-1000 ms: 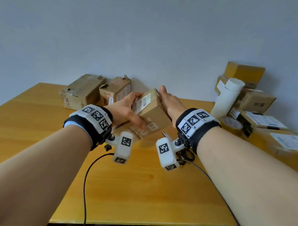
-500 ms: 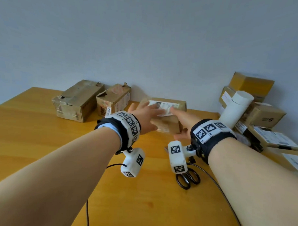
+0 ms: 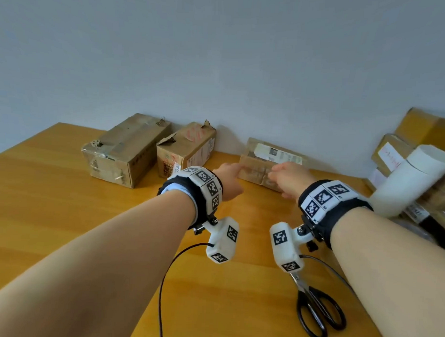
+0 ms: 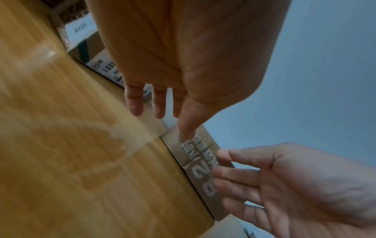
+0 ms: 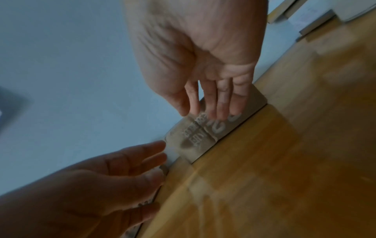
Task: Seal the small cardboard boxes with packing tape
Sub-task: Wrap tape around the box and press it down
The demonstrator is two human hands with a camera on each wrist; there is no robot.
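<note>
A small brown cardboard box (image 3: pixel 272 158) with a white label on top lies on the wooden table (image 3: pixel 64 193), at the back against the wall. My left hand (image 3: pixel 228 177) is at its front left corner and my right hand (image 3: pixel 288 175) at its front face. On both hands the fingers are straight and spread. In the left wrist view my left hand (image 4: pixel 158 106) has its thumb tip on the printed face of the box (image 4: pixel 195 154). In the right wrist view the fingertips of my right hand (image 5: pixel 213 104) lie against the same box (image 5: pixel 193 136). Neither hand grips it.
Two worn boxes (image 3: pixel 126 150) (image 3: pixel 189 149) stand at the back left, beside the labelled one. Black-handled scissors (image 3: pixel 317 312) lie near my right forearm. A white tube (image 3: pixel 412 180) leans on a pile of boxes (image 3: pixel 419 130) at the right. A black cable (image 3: pixel 170 272) runs under my left arm.
A second ago both hands held the box up in front of me. It has since been set down at the back by the wall, and both hands have let go.
</note>
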